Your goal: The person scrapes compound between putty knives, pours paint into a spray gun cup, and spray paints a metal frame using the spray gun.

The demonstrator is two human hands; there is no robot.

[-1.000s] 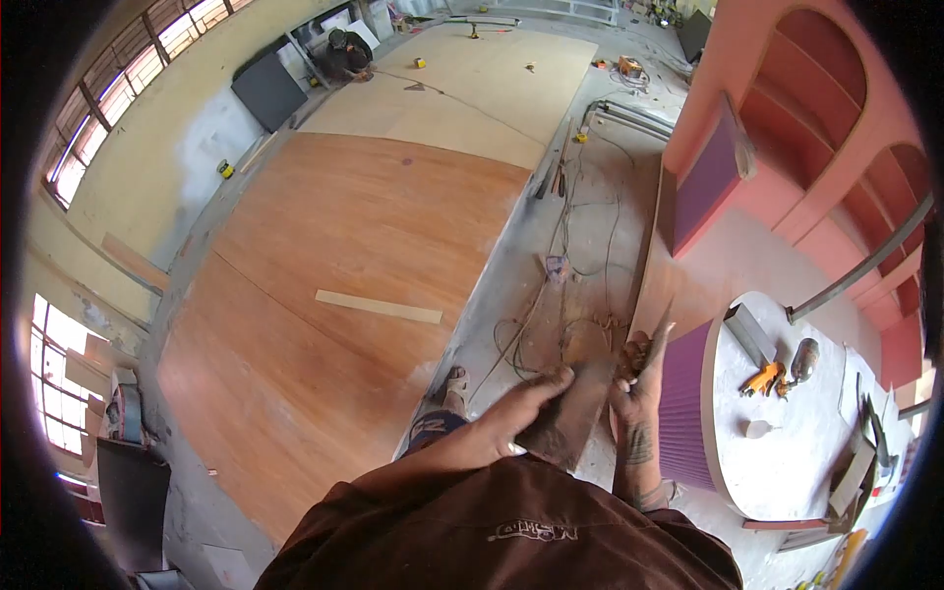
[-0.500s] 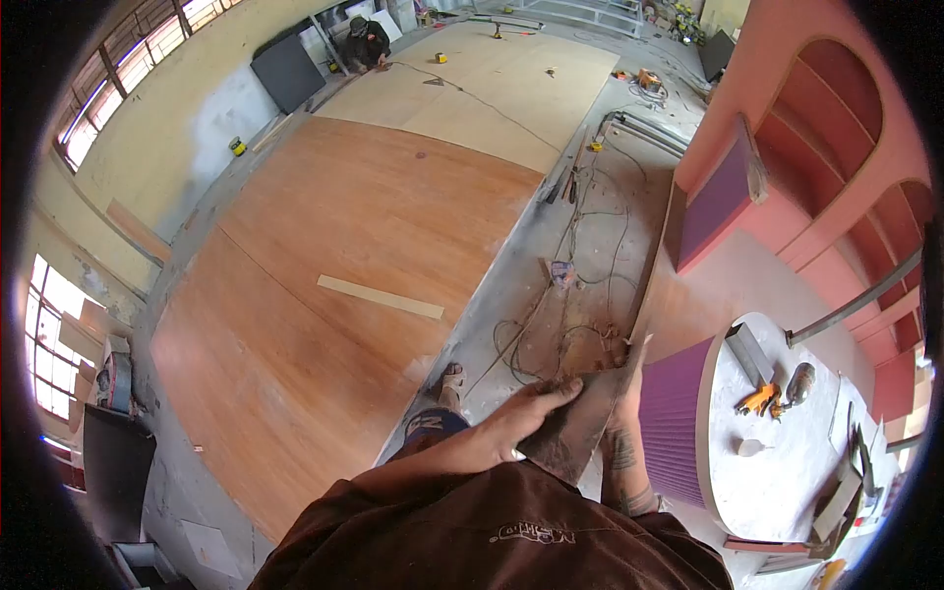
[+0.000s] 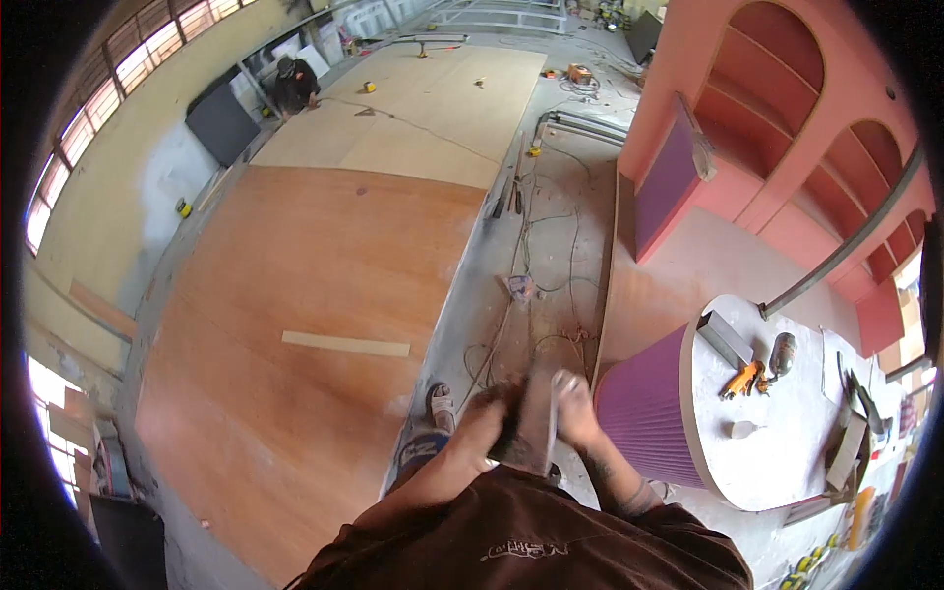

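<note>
We are facing a large, flat, reddish-brown wooden sheet (image 3: 285,265). Right of its near end, a dark brown, flat, rectangular piece (image 3: 536,428) is being held. We are judging that it could be slipping if the left hand (image 3: 479,421) loosens its grip, or scraping knuckles if the blurred right hand (image 3: 575,408) skids. The left fingers are curling around the piece's side nearer the sheet; the right fingers are bending at its farther side, holding what, if anything, we are not discerning.
</note>
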